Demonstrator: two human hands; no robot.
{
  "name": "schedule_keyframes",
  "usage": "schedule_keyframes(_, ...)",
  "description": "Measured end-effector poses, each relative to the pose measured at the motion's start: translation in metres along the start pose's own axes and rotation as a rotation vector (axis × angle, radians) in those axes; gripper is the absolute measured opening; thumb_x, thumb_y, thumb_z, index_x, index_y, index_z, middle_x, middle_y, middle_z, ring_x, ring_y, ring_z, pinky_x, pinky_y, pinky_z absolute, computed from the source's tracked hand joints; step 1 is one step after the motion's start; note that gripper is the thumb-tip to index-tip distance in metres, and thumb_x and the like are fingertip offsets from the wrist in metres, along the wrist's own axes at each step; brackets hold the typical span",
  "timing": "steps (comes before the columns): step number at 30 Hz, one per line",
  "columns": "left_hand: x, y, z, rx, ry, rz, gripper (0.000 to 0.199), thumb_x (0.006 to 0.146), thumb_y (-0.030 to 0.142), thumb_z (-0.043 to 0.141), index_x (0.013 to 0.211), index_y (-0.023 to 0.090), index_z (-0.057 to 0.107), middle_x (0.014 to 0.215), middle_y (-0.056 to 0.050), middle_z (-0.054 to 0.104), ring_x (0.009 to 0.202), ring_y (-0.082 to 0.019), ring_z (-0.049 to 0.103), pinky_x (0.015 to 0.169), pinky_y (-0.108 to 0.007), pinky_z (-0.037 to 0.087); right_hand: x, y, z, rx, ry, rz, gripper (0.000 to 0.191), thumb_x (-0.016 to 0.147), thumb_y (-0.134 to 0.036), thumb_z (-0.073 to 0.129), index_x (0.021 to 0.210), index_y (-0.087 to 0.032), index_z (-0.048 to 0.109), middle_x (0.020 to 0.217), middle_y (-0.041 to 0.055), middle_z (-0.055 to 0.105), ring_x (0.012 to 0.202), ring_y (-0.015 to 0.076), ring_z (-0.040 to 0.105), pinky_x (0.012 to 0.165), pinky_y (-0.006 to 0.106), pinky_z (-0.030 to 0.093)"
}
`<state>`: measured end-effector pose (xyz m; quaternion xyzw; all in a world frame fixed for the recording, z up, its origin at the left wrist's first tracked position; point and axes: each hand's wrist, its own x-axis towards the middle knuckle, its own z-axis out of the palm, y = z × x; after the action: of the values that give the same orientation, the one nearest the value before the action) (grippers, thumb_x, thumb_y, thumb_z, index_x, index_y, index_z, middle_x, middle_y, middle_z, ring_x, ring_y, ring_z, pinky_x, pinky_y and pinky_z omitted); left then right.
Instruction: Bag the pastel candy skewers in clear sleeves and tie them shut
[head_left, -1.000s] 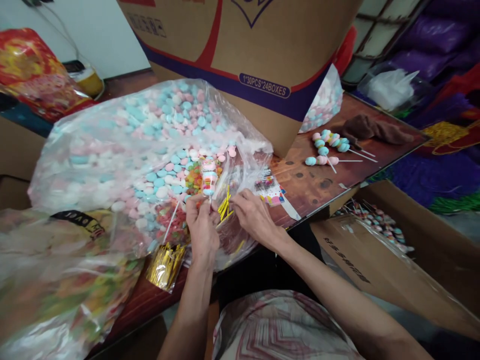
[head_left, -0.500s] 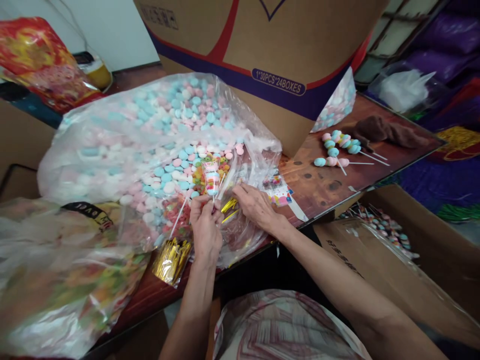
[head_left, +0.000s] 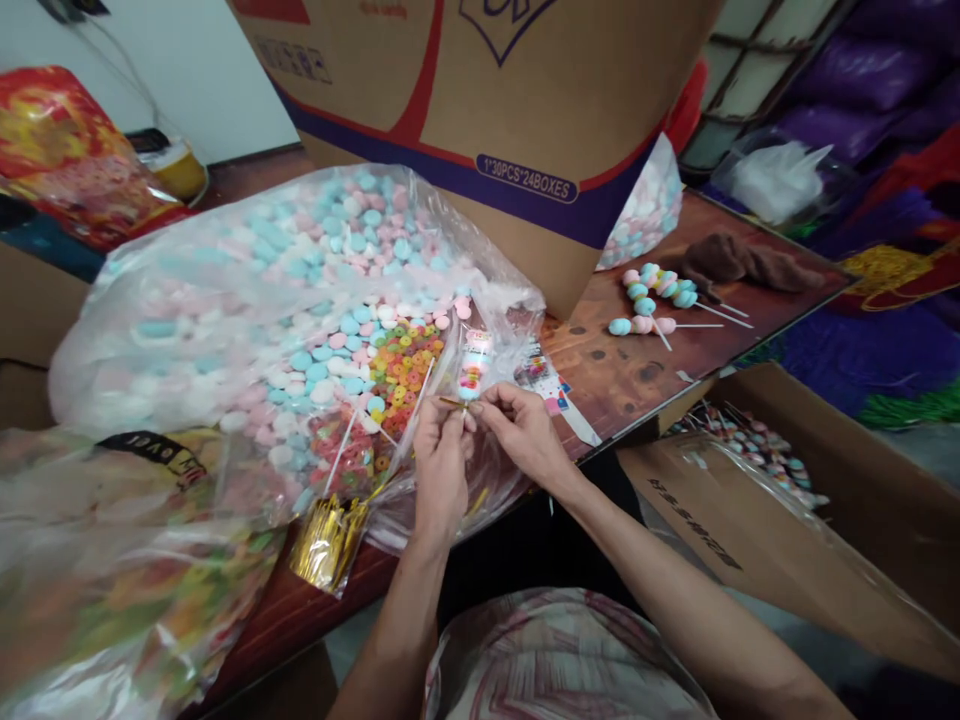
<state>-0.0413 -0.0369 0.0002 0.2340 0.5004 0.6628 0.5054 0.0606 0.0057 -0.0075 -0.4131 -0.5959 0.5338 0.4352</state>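
My left hand (head_left: 441,465) is closed on the lower end of a candy stick (head_left: 474,362), which stands upright in a clear printed wrapper with pink, yellow and blue pieces inside. The fingers of my right hand (head_left: 526,432) pinch a gold twist tie (head_left: 450,403) across the wrapper's neck, close against my left fingertips. Behind my hands lie small ring-shaped gummies (head_left: 405,372) in orange, yellow and green. Pink, blue and white candies (head_left: 330,350) spill from a large clear bag (head_left: 172,270). A packet of gold twist ties (head_left: 328,545) rests at the table's front edge.
A tall cardboard carton (head_left: 540,215) stands at the back. Several unwrapped candy sticks (head_left: 660,292) lie on the right of the table (head_left: 600,380), by a brown cloth (head_left: 742,262). Below right, an open box (head_left: 885,470) holds many candy sticks. A gummy bag (head_left: 150,560) fills the left front.
My right hand has come from the loose gold ties to the wrapper's neck, now with a tie in its fingers. The wrapped candy stick has shifted right, and the view has turned slightly.
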Motion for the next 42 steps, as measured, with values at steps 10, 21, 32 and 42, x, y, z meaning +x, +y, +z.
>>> schedule_keyframes(10, -0.005, -0.010, 0.015, 0.033, -0.016, 0.081, 0.025, 0.079, 0.032, 0.076, 0.074, 0.018, 0.057, 0.070, 0.002, 0.053, 0.064, -0.008, 0.051, 0.058, -0.017, 0.041, -0.013, -0.011, -0.010, -0.129, 0.102, -0.034, 0.021, 0.090, -0.028, 0.054, 0.072, -0.020, 0.049, 0.065, -0.0045, 0.046, 0.061, 0.0115, 0.042, 0.059, 0.024, 0.035)
schedule_keyframes(21, -0.006, 0.027, 0.016, -0.424, -0.181, -0.745, 0.027, 0.094, 0.011, 0.048, 0.069, 0.016, 0.043, 0.053, 0.008, 0.030, 0.039, -0.002, 0.021, 0.036, -0.011, 0.016, -0.023, -0.025, -0.037, 0.052, -0.062, -0.147, 0.017, 0.095, -0.030, 0.048, 0.081, -0.021, 0.046, 0.081, -0.0002, 0.045, 0.075, 0.0142, 0.045, 0.069, 0.027, 0.042)
schedule_keyframes(32, -0.016, -0.010, 0.030, 0.179, -0.151, 0.029, 0.022, 0.081, 0.037, 0.075, 0.090, 0.019, 0.067, 0.077, -0.001, 0.063, 0.071, -0.011, 0.057, 0.062, -0.018, 0.045, -0.024, -0.023, -0.045, -0.419, -0.031, -0.090, 0.008, 0.095, -0.021, 0.032, 0.088, -0.024, 0.035, 0.080, -0.0001, 0.045, 0.071, 0.0167, 0.044, 0.066, 0.030, 0.039)
schedule_keyframes(42, 0.001, -0.006, 0.034, -0.212, -0.162, -0.474, 0.024, 0.067, 0.016, 0.084, 0.074, 0.012, 0.062, 0.056, 0.008, 0.045, 0.040, 0.000, 0.028, 0.037, -0.011, 0.020, -0.028, -0.007, -0.054, -0.388, 0.075, -0.211, 0.019, 0.098, -0.022, 0.042, 0.083, -0.021, 0.054, 0.075, -0.0005, 0.056, 0.069, 0.0139, 0.053, 0.068, 0.027, 0.045)
